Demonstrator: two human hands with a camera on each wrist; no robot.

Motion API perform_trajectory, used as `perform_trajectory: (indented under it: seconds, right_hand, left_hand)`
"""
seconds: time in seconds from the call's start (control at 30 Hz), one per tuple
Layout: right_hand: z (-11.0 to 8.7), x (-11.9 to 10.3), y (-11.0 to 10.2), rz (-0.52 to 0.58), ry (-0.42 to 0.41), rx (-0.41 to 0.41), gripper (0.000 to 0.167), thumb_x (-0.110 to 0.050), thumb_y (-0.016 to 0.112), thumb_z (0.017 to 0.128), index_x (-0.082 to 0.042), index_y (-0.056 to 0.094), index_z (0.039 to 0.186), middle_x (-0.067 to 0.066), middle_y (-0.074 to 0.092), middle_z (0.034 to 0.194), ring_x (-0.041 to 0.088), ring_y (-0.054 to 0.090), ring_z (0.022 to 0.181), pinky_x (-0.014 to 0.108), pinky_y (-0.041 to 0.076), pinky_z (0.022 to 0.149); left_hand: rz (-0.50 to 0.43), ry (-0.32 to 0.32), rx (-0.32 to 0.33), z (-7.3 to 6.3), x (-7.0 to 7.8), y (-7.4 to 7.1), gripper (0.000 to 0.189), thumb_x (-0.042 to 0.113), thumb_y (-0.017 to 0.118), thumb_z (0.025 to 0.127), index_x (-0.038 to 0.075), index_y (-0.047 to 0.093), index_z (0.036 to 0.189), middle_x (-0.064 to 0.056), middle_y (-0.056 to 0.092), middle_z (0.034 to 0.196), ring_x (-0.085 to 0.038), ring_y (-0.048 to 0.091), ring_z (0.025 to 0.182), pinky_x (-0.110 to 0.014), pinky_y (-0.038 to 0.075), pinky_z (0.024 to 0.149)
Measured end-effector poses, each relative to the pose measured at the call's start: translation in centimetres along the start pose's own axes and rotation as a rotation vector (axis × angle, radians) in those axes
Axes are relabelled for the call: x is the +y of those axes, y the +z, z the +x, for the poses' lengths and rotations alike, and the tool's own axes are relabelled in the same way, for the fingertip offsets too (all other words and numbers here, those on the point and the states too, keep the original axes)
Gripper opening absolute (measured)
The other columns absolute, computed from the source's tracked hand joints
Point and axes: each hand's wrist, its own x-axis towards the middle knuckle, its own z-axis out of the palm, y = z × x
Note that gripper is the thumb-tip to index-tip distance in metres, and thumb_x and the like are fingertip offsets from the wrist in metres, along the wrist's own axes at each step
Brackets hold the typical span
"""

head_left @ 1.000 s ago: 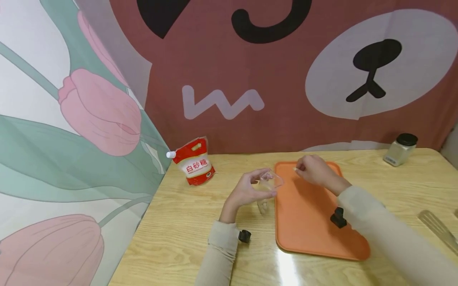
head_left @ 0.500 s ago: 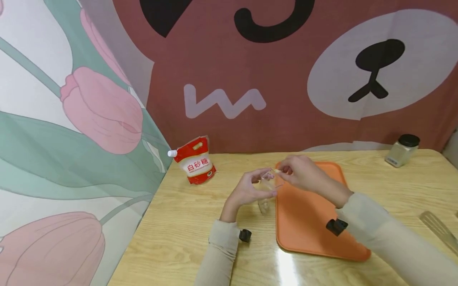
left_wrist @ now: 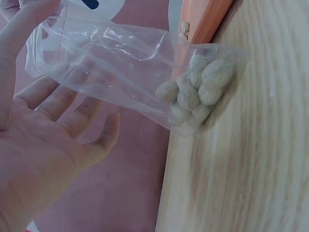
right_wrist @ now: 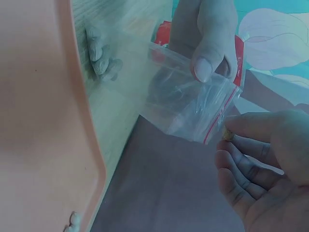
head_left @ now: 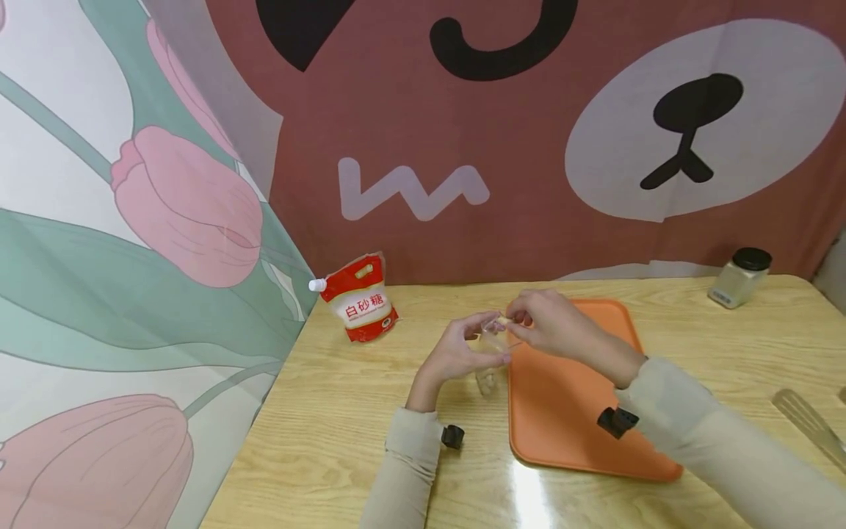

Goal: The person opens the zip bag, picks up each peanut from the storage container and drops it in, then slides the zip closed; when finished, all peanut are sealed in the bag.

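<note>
My left hand (head_left: 459,349) holds a clear zip-lock bag (left_wrist: 120,63) by its open mouth, thumb on one side and fingers on the other. Several unshelled peanuts (left_wrist: 198,87) lie in the bottom of the bag, low over the wooden table beside the tray. Between thumb and forefinger, my right hand (head_left: 555,327) pinches one peanut (right_wrist: 228,134), mostly covered by the fingertips. That peanut is right at the bag's mouth, near the red zip line. The orange tray (head_left: 568,411) lies beneath the right forearm, with a few peanuts (right_wrist: 72,223) near its edge.
A red and white sugar pouch (head_left: 360,301) with a white cap stands at the back left. At the back right is a glass jar (head_left: 739,281) with a black lid. A slotted spatula (head_left: 808,422) lies at the right edge. Patterned cloth hangs behind the table.
My right hand has come left from over the back of the tray to the bag's mouth, carrying the peanut. The left hand has stayed in place with the bag.
</note>
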Motion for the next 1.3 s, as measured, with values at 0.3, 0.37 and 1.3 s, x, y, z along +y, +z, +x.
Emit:
perform_trajectory:
  seconds: [0.3, 0.37, 1.3]
  right_hand:
    - [-0.1, -0.4, 0.4, -0.025, -0.022, 0.001, 0.009, -0.009, 0.077, 0.087, -0.003, 0.076, 0.094, 0.004, 0.068, 0.087, 0.015, 0.062, 0.073, 0.032, 0.053, 0.064]
    - [-0.1, -0.4, 0.5, -0.023, -0.028, 0.006, 0.009, -0.01, 0.077, 0.088, -0.004, 0.077, 0.094, 0.003, 0.068, 0.086, 0.015, 0.062, 0.073, 0.032, 0.052, 0.064]
    - [0.2, 8.3, -1.4, -0.027, 0.194, 0.011, 0.016, -0.005, 0.068, 0.091, 0.008, 0.072, 0.101, 0.014, 0.069, 0.089, 0.024, 0.065, 0.074, 0.043, 0.055, 0.066]
  left_hand:
    - [-0.003, 0.008, 0.0, 0.1, -0.2, 0.1, 0.07, 0.02, 0.086, 0.079, 0.012, 0.056, 0.141, 0.001, 0.062, 0.131, -0.014, 0.055, 0.119, -0.042, 0.043, 0.101]
    - [0.001, 0.009, -0.003, 0.2, -0.2, 0.1, 0.069, 0.022, 0.086, 0.079, 0.013, 0.057, 0.141, 0.004, 0.062, 0.13, -0.012, 0.056, 0.118, -0.04, 0.043, 0.1]
    - [0.014, 0.004, -0.007, 0.0, -0.2, 0.1, 0.07, 0.022, 0.084, 0.08, 0.008, 0.055, 0.142, 0.0, 0.064, 0.125, -0.013, 0.055, 0.116, -0.041, 0.043, 0.1]
